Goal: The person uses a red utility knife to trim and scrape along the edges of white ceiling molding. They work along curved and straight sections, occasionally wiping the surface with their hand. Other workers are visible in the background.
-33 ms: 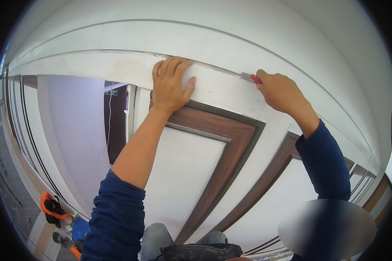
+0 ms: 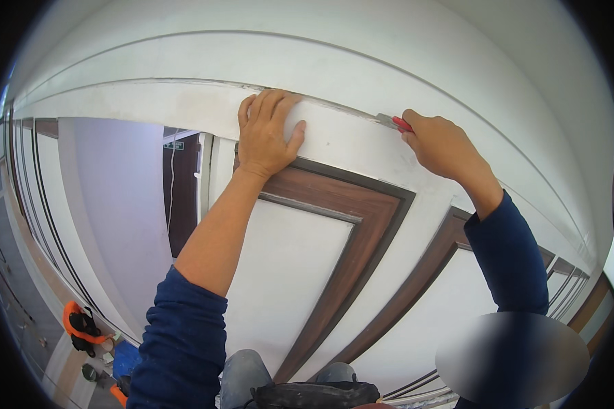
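Note:
My left hand (image 2: 268,136) rests with fingers apart and bent against a white horizontal board (image 2: 164,102), fingertips at the thin seam (image 2: 334,105) along its upper edge. To its right, my right hand (image 2: 440,143) grips the red handle of a flat metal-bladed knife (image 2: 399,124), whose blade tip is at the seam; how deep it sits I cannot tell. Below the board are white panels (image 2: 286,266) framed in dark brown wood molding (image 2: 372,225).
An opening at left shows a dark door (image 2: 183,204) and a hanging white cable (image 2: 171,204). Far below left, a person in orange (image 2: 78,317) bends near a blue sheet (image 2: 125,356) and a green bucket (image 2: 89,372). Curved white bands (image 2: 286,51) run above.

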Demonstrator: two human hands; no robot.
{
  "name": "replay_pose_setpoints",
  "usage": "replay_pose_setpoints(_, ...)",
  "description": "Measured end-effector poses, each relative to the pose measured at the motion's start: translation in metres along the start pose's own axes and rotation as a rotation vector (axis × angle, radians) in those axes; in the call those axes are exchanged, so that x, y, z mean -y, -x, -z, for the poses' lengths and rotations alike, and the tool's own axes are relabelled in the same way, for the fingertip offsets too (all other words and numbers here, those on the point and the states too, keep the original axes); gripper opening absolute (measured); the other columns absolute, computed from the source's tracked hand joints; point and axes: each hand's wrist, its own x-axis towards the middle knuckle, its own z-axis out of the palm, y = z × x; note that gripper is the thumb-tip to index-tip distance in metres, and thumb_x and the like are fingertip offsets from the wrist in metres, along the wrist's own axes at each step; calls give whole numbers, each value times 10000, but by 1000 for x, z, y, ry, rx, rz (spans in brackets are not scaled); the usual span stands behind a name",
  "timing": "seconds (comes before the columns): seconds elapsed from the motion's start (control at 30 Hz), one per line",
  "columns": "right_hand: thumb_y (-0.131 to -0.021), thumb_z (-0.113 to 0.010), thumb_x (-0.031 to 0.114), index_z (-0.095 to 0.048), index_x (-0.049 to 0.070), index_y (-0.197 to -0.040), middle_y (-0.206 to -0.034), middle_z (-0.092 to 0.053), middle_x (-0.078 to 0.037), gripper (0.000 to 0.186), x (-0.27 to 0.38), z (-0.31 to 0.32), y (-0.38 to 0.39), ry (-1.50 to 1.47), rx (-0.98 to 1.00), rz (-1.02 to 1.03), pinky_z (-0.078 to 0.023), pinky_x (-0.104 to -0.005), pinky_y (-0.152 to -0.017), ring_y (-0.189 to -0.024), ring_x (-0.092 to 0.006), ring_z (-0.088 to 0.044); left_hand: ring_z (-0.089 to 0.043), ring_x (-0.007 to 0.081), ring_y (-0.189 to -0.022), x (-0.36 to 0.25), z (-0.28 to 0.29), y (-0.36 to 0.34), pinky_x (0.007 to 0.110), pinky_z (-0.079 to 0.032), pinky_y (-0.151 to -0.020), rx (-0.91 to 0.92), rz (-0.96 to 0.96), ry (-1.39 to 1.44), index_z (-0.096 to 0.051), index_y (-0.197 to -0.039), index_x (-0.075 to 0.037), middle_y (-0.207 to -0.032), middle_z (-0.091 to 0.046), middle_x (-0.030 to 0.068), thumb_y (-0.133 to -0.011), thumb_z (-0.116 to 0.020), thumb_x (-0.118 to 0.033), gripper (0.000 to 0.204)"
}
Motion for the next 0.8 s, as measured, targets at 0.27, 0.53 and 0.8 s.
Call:
replay_pose_setpoints(0.27, -1026, -602, 233, -603, 68, -1060, -780, -690, -126, 168, -18, -52, 0, 50, -420, 126, -539, -452, -579, -691, -331, -704, -509, 289, -1300, -2, -1, -3, 473, -308, -1157, -11, -24, -2, -649, -1296, -119, -1312, -605, 89, -885, -705, -245, 433)
replay_pose_setpoints(0.53, -945, -636, 133, -638, 97, -1052, -726, -679, -102, 113, -20, -71, -1, 224, -477, 135, -552, -401, -556, -649, -281, -714, -515, 290, -1265, -16, 1, -10, 461, -327, -1132, 17, -133, -24, -692, -1246, -143, -1257, -599, 92, -888, -707, -245, 373)
replay_pose_setpoints(0.8, -913, -646, 100, -728, 115, -1047, -747, -736, -110, 158, -27, -26, -17, 380, -341, 234, -580, -401, -600, -706, -289, -748, -520, 289, -1202, -69, -31, -19, 457, -335, -1099, 35, -114, 170, -714, -1236, -161, -1218, -584, 101, -900, -705, -239, 345)
